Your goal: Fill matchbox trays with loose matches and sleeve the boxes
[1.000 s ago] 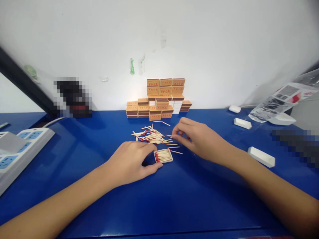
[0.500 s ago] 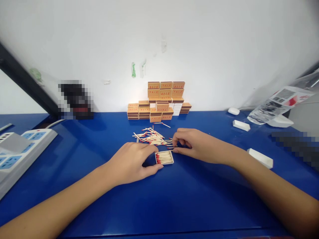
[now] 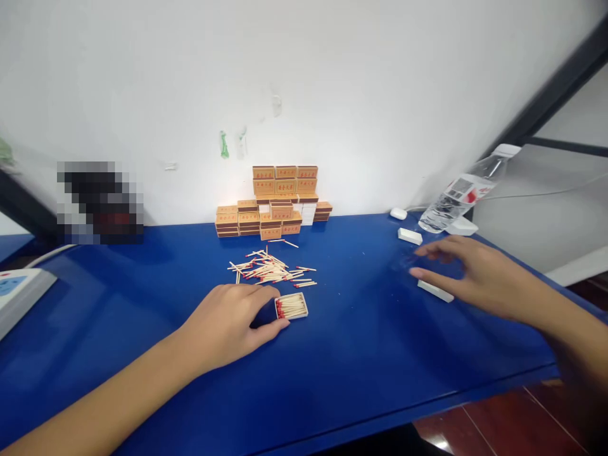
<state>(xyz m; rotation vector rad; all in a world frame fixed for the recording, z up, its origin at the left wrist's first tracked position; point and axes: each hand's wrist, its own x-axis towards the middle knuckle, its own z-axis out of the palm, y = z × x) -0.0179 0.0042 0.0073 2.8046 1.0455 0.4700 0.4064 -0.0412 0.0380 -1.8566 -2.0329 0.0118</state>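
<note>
My left hand (image 3: 232, 320) rests on the blue table (image 3: 332, 373), thumb and fingers curled round the left side of a small white matchbox tray (image 3: 291, 306) filled with red-tipped matches. Just behind the tray lies a loose pile of matches (image 3: 268, 267). My right hand (image 3: 468, 272) is out to the right, fingers spread and empty, hovering just above a white matchbox sleeve (image 3: 434, 291) lying flat on the table.
Stacked orange matchboxes (image 3: 275, 202) stand against the white wall. Another white sleeve (image 3: 410, 235), a small white object (image 3: 398, 213) and a tilted plastic bottle (image 3: 458, 196) lie at the back right. A power strip (image 3: 19, 291) sits at far left. The table's front edge runs near right.
My right hand left the matches beside the tray and swung right to the white sleeve. The view turned rightward. My left hand stayed on the tray.
</note>
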